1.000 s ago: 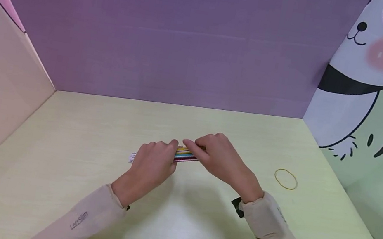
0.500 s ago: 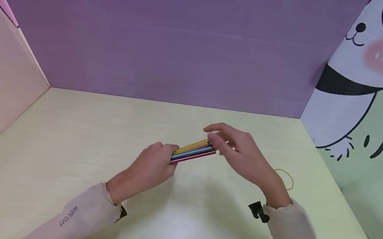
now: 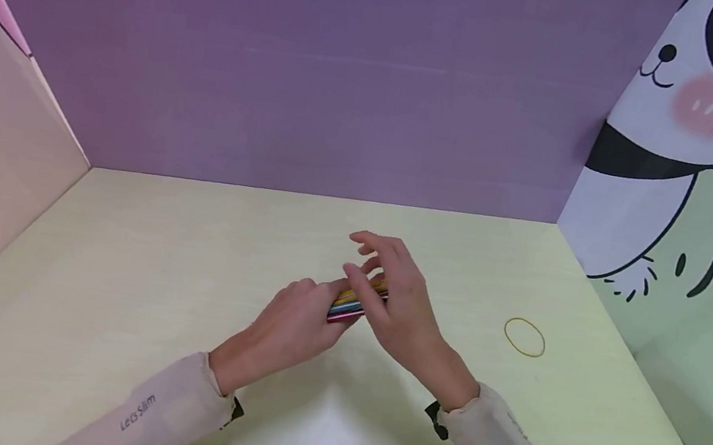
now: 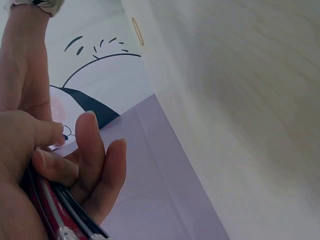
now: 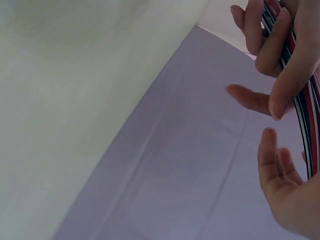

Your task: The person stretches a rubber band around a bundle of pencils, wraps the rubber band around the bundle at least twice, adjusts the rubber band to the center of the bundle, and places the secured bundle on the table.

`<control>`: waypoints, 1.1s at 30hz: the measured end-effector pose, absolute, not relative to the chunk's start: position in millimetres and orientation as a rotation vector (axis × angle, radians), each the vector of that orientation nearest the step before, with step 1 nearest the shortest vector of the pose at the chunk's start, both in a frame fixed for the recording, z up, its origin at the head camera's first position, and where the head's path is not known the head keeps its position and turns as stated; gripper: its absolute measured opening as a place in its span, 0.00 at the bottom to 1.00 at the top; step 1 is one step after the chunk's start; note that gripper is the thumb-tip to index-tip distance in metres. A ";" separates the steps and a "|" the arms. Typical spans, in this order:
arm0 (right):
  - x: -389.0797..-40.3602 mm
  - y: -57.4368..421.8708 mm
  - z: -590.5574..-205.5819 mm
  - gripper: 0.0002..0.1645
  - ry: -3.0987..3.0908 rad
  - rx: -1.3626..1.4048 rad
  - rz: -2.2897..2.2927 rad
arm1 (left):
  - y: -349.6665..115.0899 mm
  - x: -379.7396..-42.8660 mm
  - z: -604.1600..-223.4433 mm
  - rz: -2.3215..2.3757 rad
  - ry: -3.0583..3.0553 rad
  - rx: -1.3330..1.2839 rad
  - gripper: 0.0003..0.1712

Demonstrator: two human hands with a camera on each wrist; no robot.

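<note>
A bundle of slim, long sticks that look like pencils [image 3: 346, 308], striped yellow, blue and dark red, is held above the table. My left hand [image 3: 295, 322] grips it around the middle, with fingers curled about it in the left wrist view. My right hand [image 3: 401, 315] stands at the bundle's right end, its palm towards the end and its fingers loosely bent and spread. In the right wrist view the bundle [image 5: 307, 125] runs from the left hand down behind the right hand [image 5: 295, 200]. Whether the right palm touches the ends is hidden.
A thin yellow rubber band [image 3: 524, 337] lies on the pale wooden table [image 3: 185, 242], to the right of the hands. A purple panel [image 3: 316, 76] closes off the back. Printed side panels stand left and right.
The right hand first drew away from the bundle to the right, then came back to its end with fingers spread. The bundle tilted up at the right and stays in the left hand.
</note>
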State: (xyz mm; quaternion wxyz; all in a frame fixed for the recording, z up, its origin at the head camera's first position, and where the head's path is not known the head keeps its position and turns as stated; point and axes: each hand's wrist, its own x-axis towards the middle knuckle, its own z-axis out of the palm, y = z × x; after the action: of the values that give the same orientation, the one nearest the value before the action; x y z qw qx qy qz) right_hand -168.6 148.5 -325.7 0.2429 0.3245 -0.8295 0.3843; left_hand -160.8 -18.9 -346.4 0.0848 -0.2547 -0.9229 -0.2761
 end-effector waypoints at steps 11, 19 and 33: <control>-172.1 154.6 -327.2 0.28 -2.223 0.902 0.711 | -25.3 -163.5 -347.5 -0.491 -2.599 -0.771 0.19; -170.3 150.3 -327.6 0.25 -2.159 0.928 0.744 | -15.8 -160.2 -353.0 -0.432 -2.493 -0.710 0.14; -167.2 182.6 -296.3 0.16 -2.537 0.723 1.157 | -17.2 -163.5 -351.3 -0.605 -2.679 -0.767 0.08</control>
State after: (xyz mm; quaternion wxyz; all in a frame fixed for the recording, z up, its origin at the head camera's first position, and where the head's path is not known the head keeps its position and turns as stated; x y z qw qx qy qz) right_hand -167.2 182.6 -296.3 0.1299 0.2488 -0.8733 0.3982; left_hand -163.5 -17.2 -351.3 0.1445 -0.2663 -0.9296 -0.2099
